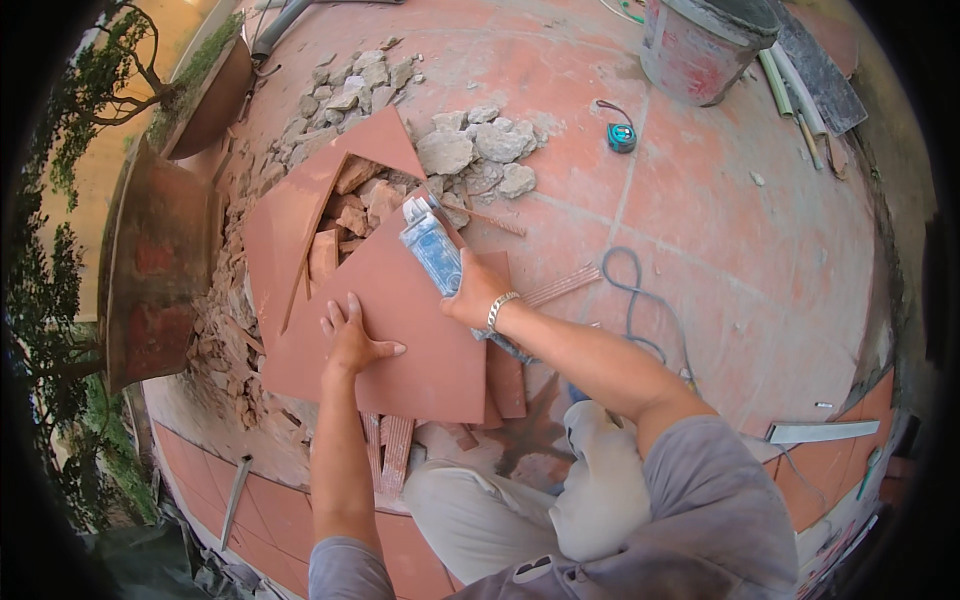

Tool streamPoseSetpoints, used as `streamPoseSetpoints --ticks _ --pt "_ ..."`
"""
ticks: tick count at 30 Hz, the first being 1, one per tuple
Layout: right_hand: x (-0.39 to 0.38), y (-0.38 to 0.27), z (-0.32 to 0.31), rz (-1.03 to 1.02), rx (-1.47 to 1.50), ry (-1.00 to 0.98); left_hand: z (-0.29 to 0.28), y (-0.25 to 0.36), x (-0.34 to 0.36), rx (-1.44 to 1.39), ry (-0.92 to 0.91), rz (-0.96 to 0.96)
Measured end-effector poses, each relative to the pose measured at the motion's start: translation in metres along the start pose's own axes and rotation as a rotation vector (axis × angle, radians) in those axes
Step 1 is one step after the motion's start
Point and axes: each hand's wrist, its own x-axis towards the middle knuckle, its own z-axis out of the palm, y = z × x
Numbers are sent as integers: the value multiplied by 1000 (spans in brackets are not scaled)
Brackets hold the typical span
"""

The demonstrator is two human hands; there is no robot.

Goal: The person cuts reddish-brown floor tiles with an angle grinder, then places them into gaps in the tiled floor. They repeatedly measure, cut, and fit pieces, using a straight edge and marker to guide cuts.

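Note:
My right hand (480, 288) is wrapped round the blue-grey body of an angle grinder (431, 246). The grinder's head points away from me, at the far edge of a large reddish tile (430, 360). Its disc is hard to make out. Fingers spread, my left hand (352, 338) rests on the face of the same tile, left of the grinder. Under its right side lie more tiles (508, 385). Just beyond is another tile (285, 215) with a piece cut out, and broken red fragments (358, 212) show through the gap.
Grey rubble (480, 145) lies beyond the tiles, with a teal tape measure (621, 137) to its right. A grey cord (640, 290) loops over the floor on the right. A bucket (700, 50) stands far right. Large planters (160, 265) line the left. A metal bar (825, 431) lies right.

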Motion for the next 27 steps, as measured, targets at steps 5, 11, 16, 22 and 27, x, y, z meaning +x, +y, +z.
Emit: streamPoseSetpoints --ticks 5,11,16,22,27 --pt "-1 -1 0 -9 2 -4 2 -2 0 -23 2 12" --pt "-2 -3 -2 17 -8 -31 2 -1 -1 -22 14 14" --pt "-4 -1 0 8 -2 -28 2 -1 0 -26 20 21" --pt "-7 -1 -2 25 -20 -42 1 0 0 -23 14 18" --pt "-7 -4 -4 35 -3 -59 -1 1 -1 -28 4 12"
